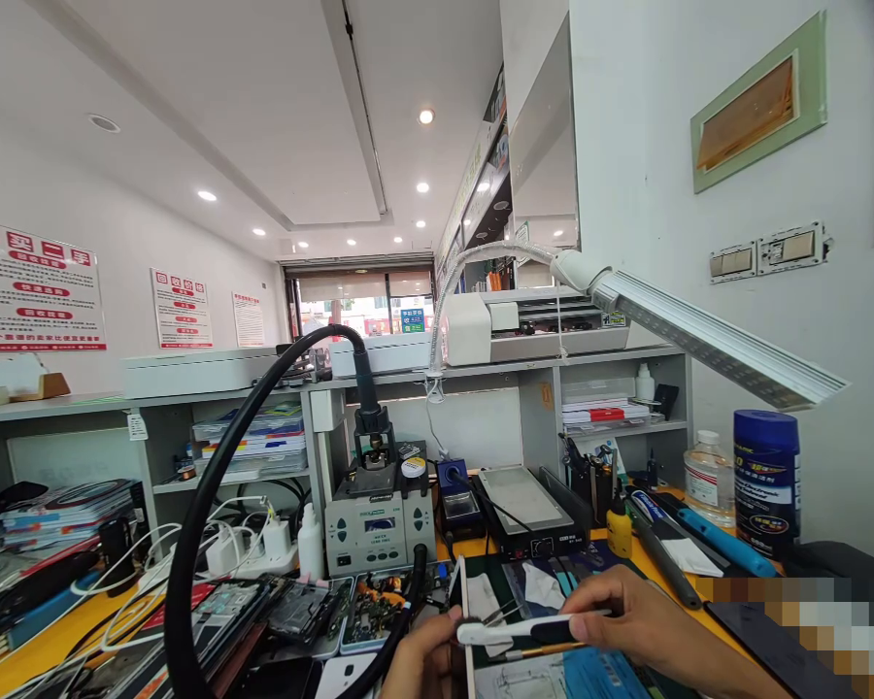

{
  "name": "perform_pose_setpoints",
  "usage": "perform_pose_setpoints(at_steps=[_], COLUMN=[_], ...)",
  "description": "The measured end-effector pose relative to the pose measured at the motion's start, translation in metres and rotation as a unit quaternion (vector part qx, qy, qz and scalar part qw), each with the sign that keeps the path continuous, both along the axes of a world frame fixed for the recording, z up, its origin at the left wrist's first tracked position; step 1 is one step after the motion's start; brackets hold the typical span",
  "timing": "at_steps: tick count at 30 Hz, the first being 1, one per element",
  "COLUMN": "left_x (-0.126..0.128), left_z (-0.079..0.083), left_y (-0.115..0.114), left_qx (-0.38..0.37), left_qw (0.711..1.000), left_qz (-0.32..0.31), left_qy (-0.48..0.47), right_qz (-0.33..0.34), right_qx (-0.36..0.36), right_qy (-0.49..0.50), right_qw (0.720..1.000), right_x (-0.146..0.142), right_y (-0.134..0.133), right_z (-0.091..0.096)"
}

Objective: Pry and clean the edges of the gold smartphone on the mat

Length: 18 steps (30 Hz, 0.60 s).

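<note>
My left hand [422,660] sits at the bottom middle, fingers curled round the near end of a white-handled brush [514,631] with dark bristles. My right hand [645,621] comes in from the right, fingers closed on the brush's other end, where the handle turns black. A thin wooden stick [546,650] lies just under the brush by my right fingers. Both hands hover over a phone-like device [531,670] lying on the work mat, with tweezers [499,614] beside it.
A hot-air rework station [379,524] with a thick black hose [211,485] stands behind. A heating plate [528,505], yellow bottle [619,529], blue can [766,481], clear bottle [710,476] and lamp arm [699,335] crowd the right. Opened phones [298,612] and cables lie left.
</note>
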<state>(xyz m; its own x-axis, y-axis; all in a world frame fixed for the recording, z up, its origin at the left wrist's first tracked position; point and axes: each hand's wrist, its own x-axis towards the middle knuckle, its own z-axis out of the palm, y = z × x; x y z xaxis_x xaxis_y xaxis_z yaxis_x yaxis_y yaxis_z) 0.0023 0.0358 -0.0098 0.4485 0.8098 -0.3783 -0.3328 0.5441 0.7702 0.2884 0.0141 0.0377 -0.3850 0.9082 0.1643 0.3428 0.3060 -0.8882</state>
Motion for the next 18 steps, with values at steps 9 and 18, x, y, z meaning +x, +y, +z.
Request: perform_pose_setpoints(at_steps=[9,18], left_x=[0.0002,0.0022], left_z=[0.0067,0.0054], left_y=[-0.0046,-0.0048], left_qx=[-0.001,0.008], left_qw=[1.000,1.000], left_qz=[0.000,-0.005], left_qy=[-0.021,-0.030], right_qz=[-0.014,-0.027], right_qx=[0.003,-0.021], right_qy=[0.005,0.015], right_qw=[1.000,0.999], right_x=[-0.0002,0.0011], right_y=[0.0002,0.0032], right_z=[0.0015,-0.0045])
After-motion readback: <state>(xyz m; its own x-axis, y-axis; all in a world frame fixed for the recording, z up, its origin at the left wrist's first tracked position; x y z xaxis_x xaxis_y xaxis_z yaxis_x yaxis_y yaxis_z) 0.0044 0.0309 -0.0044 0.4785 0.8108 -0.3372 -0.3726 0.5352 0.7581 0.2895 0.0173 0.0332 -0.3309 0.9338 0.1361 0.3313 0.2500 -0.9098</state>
